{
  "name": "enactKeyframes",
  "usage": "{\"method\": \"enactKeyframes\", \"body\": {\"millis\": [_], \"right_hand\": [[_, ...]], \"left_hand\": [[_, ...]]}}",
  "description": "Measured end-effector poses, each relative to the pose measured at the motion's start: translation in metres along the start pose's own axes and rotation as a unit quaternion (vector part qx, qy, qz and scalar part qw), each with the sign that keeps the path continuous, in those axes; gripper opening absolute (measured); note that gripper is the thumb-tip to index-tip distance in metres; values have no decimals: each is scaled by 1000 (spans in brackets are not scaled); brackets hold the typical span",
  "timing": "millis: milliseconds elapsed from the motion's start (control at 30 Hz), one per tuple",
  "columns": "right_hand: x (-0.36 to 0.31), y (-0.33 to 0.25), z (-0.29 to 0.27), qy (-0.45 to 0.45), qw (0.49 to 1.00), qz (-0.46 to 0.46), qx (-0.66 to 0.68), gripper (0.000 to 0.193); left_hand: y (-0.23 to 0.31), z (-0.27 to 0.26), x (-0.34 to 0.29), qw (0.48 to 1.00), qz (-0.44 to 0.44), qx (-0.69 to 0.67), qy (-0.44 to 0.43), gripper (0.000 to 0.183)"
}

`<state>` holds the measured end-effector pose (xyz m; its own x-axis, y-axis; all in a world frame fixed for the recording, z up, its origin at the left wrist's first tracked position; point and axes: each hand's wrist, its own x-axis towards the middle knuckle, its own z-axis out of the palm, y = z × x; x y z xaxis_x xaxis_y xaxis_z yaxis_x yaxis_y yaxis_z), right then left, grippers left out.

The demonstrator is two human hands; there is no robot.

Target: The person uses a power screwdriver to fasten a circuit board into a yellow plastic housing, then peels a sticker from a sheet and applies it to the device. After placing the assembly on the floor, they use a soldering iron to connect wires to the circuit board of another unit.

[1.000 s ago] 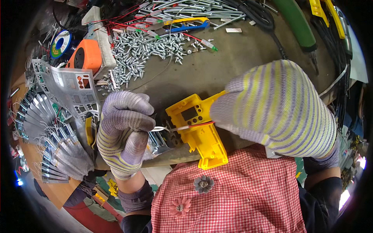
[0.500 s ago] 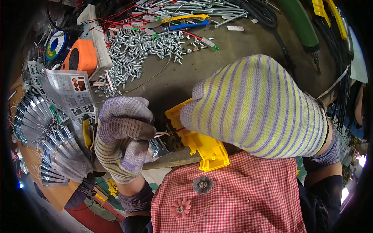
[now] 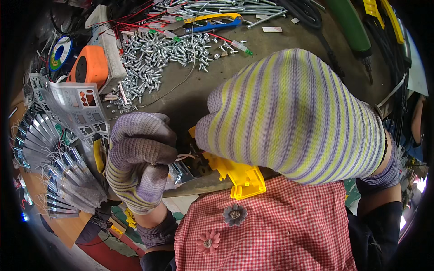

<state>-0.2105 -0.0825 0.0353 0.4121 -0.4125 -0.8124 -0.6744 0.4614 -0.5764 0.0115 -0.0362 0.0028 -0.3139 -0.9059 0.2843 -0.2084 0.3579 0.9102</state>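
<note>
A yellow plastic housing, with moulded posts and walls inside, tilts at the bench's front edge above my lap. My right hand, in a yellow and purple striped knit glove, covers its upper part. Its fingers are curled under and hidden, so what they grip does not show. My left hand, gloved likewise with darkened fingertips, is closed in a pinch left of the housing. A thin pale wire runs from its fingertips toward the housing. Dark small parts lie between the hands, partly hidden.
Loose screws cover the far bench, with long bolts behind. A blue and yellow cutter lies there. An orange device, a sticker sheet and fanned metal strips are at left. A green electric screwdriver hangs far right.
My right hand has shifted left and slightly up, covering more of the yellow housing. My left hand has moved slightly left, still pinched. The housing has moved a little left.
</note>
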Motion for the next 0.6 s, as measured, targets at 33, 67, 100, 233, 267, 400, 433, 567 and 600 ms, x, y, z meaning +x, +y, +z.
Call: {"method": "enactKeyframes", "body": {"millis": [33, 67, 100, 233, 267, 400, 433, 567, 600], "right_hand": [[0, 2, 0, 7, 999, -25, -18, 37], [-1, 3, 1, 15, 998, -50, -36, 36], [-2, 5, 1, 22, 996, -74, -53, 36], [-4, 11, 3, 51, 977, -169, -121, 32], [-4, 11, 4, 58, 970, -191, -138, 32], [-10, 18, 7, 89, 931, -289, -204, 29], [-11, 18, 8, 94, 918, -315, -222, 29], [-17, 17, 13, 125, 880, -369, -272, 27], [-21, 10, 18, 191, 847, -350, -351, 21]], "left_hand": [[0, 0, 0, 1000, 4, 2, 1, 30], [1, 0, -1, 1000, 3, 2, 1, 30], [1, 0, -1, 1000, -5, 2, 5, 30], [4, 1, -2, 999, -30, -15, 17, 28], [3, 1, -2, 999, -31, -16, 17, 28], [-1, 0, -3, 1000, -14, -24, 7, 29], [-1, 0, -4, 999, -6, -36, 8, 29], [-9, 3, -2, 999, 9, -53, 3, 31], [-8, 5, 0, 998, 8, -55, 4, 31]]}}
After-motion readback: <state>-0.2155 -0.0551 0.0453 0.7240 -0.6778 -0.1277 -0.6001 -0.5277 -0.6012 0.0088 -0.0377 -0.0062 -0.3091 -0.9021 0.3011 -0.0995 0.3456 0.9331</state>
